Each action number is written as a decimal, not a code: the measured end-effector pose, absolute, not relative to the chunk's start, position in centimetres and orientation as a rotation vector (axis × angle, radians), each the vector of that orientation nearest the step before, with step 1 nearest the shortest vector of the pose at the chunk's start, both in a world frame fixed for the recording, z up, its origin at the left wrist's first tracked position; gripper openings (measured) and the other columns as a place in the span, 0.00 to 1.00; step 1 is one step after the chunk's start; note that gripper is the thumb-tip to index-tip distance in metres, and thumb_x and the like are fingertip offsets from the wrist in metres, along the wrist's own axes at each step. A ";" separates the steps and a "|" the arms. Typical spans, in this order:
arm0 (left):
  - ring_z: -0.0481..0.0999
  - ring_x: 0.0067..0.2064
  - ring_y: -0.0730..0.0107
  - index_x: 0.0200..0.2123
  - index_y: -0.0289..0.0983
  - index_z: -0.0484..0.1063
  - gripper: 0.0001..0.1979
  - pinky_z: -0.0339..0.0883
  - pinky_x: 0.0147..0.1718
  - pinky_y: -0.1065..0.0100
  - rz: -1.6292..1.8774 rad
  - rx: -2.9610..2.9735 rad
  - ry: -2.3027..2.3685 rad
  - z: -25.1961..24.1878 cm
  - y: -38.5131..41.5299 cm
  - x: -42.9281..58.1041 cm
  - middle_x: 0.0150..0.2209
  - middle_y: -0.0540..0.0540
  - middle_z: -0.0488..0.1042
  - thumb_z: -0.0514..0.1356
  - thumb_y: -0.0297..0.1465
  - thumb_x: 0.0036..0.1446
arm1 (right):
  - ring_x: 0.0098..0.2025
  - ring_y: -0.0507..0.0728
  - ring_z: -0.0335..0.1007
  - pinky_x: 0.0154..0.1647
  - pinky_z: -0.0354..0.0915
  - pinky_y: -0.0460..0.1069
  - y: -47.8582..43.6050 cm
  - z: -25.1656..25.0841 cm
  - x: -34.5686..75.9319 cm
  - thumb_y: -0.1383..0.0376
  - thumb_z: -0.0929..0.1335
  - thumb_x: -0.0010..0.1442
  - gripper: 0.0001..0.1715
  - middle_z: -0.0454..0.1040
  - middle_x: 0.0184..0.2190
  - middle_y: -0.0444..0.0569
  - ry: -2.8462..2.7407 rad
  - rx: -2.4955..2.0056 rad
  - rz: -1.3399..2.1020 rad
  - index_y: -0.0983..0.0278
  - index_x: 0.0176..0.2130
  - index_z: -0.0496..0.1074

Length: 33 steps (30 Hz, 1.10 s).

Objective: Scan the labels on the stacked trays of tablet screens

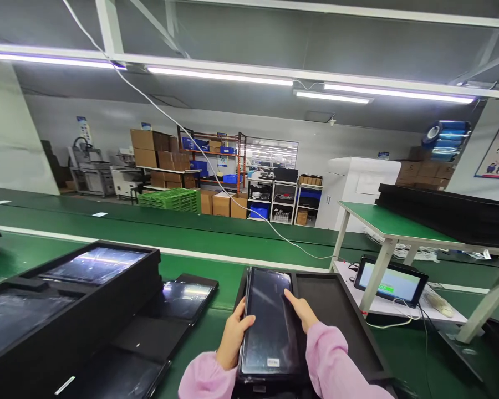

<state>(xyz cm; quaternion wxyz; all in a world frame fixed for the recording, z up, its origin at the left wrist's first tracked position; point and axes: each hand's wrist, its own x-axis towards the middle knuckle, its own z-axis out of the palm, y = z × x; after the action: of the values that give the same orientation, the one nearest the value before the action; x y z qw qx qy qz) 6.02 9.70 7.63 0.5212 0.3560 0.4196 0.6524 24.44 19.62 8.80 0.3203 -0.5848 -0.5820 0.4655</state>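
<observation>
A dark, glossy display panel (271, 327) with a small white label near its lower edge lies in or just above the left part of a black tray (335, 316). My left hand (234, 333) is wrapped round the panel's left edge, thumb on its face. At the upper right edge my right hand (301, 310) grips the same panel, its fingers partly hidden behind the edge. The tray's right compartment shows a bare black bottom. Whether the panel touches the tray bottom I cannot tell.
Stacked black trays with film-covered panels (93, 264) stand at the left, beside a lower tray holding panels (187, 299). On the right, a small lit monitor (391, 282) with cables sits under a green-topped stand (399, 221) bearing black trays (449, 213). A white cable (183, 130) hangs across the view.
</observation>
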 end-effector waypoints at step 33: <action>0.75 0.39 0.46 0.30 0.43 0.67 0.26 0.70 0.42 0.55 1.511 1.074 1.334 9.5 11.3 4.8 0.29 0.45 0.77 0.71 0.40 0.23 | 0.33 0.60 0.68 0.40 0.64 0.55 15.3 8.9 24.5 0.56 0.77 0.31 0.27 0.73 0.27 0.46 -1.145 -0.682 1.230 0.62 0.30 0.68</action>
<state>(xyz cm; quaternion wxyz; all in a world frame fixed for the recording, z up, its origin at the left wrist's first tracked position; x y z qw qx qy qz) 4.84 11.31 9.45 0.4159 0.4278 0.5312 0.6015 24.50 15.30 8.87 0.6163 -0.2963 -0.4972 0.5340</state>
